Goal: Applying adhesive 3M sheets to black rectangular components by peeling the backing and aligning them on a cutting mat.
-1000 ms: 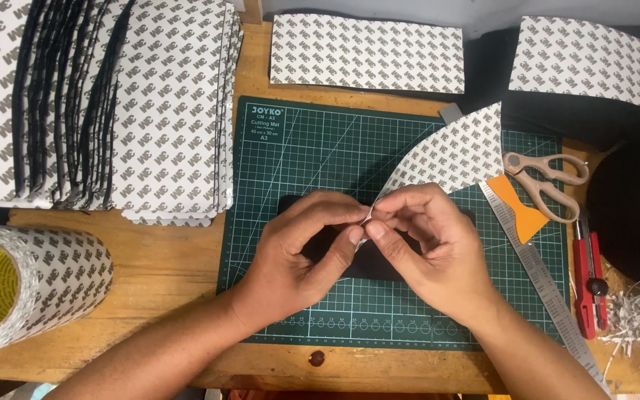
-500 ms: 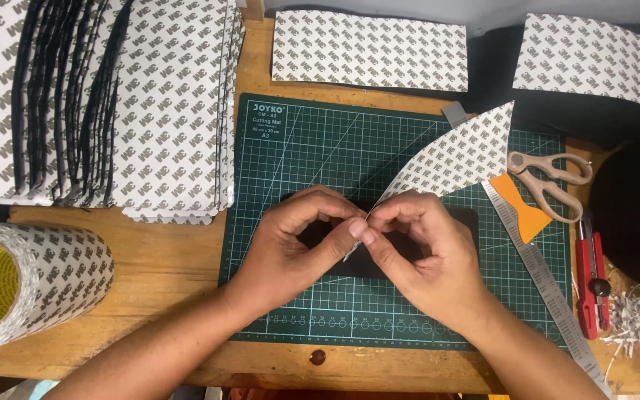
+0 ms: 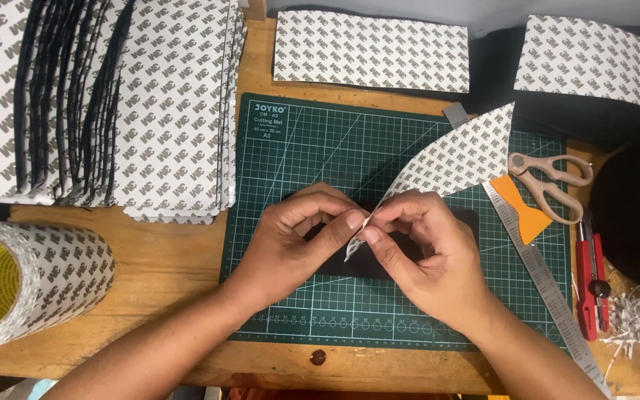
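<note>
Patterned backing strip (image 3: 446, 159), pinched at its lower tip over green cutting mat (image 3: 297, 155).
Left hand (image 3: 297, 241) and right hand (image 3: 423, 259) fingers closed on strip, above black pad (image 3: 471, 222); scissors (image 3: 549, 178) to the right.

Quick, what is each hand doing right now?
Left hand: closed, pinching the patterned backing sheet.
Right hand: closed, pinching the same sheet's corner.

A black flat piece (image 3: 379, 252) with round corners lies on the green mat, near the middle. The hands hide most of it. A long paper strip (image 3: 453, 159) is white with small grey marks all over. It curves up and away to the far right, wide at the far end. Its thin near end is pinched between the fingertips.
</note>
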